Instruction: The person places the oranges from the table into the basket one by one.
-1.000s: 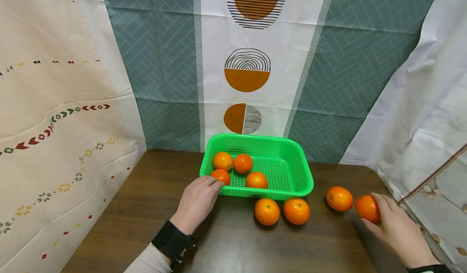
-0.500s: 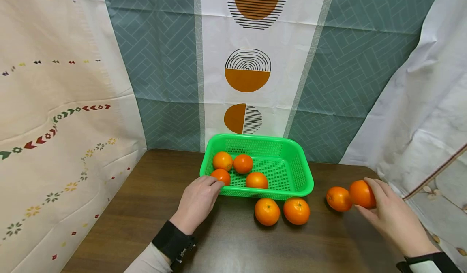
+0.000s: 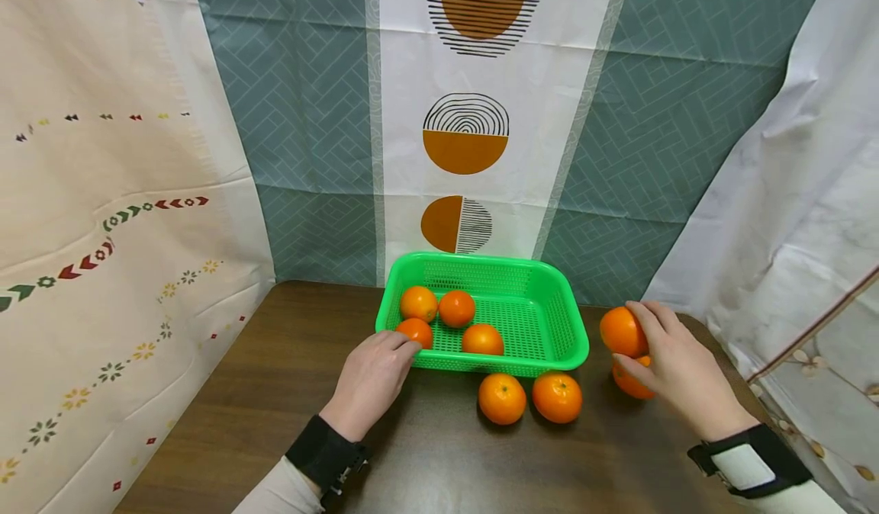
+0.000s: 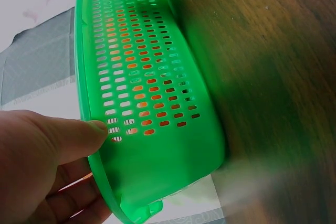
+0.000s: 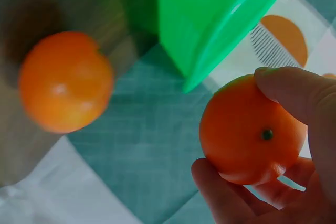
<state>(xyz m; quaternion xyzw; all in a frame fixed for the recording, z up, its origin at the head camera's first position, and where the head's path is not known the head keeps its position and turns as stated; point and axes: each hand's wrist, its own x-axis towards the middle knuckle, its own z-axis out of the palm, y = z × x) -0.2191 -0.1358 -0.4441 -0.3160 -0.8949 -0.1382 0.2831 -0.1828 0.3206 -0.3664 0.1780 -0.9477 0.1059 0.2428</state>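
My left hand [image 3: 374, 375] pinches the near left rim of a green perforated plastic basket [image 3: 542, 363]. In the left wrist view its thumb [image 4: 79, 135] presses the outer wall while the other fingers curl over the rim. My right hand [image 3: 683, 373] holds an orange [image 3: 620, 331] up off the table, right of the basket. The right wrist view shows that orange [image 5: 247, 135] between thumb and fingers, its green stem spot visible. Beneath it another orange [image 3: 628, 383] lies on the table, partly hidden by the right hand. Several oranges sit in the basket's left half.
Two oranges, a left one [image 3: 502, 399] and a right one [image 3: 557, 397], lie on the brown wooden table [image 3: 446, 460] just in front of the basket. A patterned cloth [image 3: 316, 117] hangs behind the table, with pale cloths at both sides.
The right hand has lifted its orange from the table's right side and carried it left, over the other orange toward the basket. The left hand has stayed at the basket's rim.
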